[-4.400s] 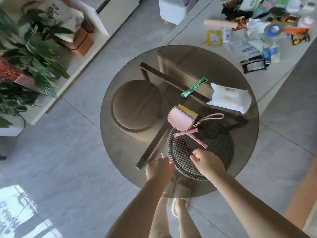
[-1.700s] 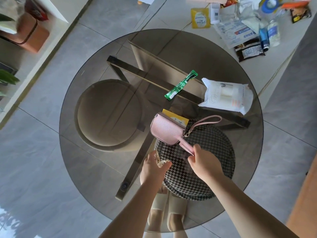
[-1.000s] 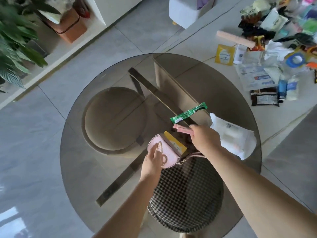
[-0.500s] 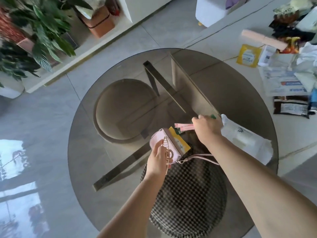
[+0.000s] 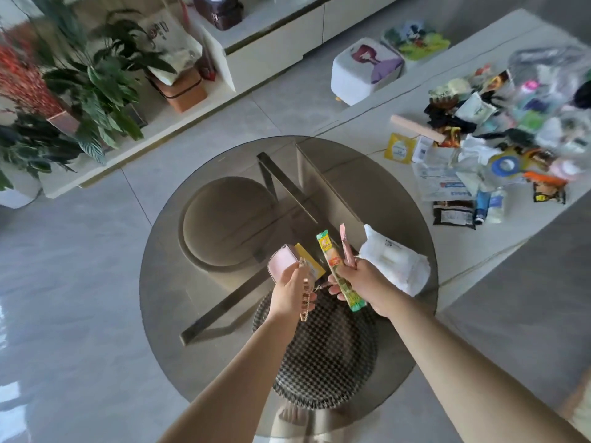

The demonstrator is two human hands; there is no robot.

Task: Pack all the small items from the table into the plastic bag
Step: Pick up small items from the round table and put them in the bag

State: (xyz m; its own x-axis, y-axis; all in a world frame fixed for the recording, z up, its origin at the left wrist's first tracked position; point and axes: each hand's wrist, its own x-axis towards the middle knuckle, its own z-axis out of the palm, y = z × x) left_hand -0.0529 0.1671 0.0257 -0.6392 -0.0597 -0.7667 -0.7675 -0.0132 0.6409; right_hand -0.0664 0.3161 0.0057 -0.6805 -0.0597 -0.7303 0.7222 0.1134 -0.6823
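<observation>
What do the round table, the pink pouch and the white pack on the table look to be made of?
Round table: tinted glass, glossy; stools and floor show through it.
Pink pouch: probably faux leather, smooth with a soft sheen; the left hand holds it.
White pack: soft plastic film, wrinkled and slightly translucent; likely wipes.

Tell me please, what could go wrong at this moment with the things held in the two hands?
The right hand grips the green sachet and pink sticks together; one might slip out. The left hand holds a gold hair clip while touching the pink pouch, so it could drop onto the glass table.
</observation>
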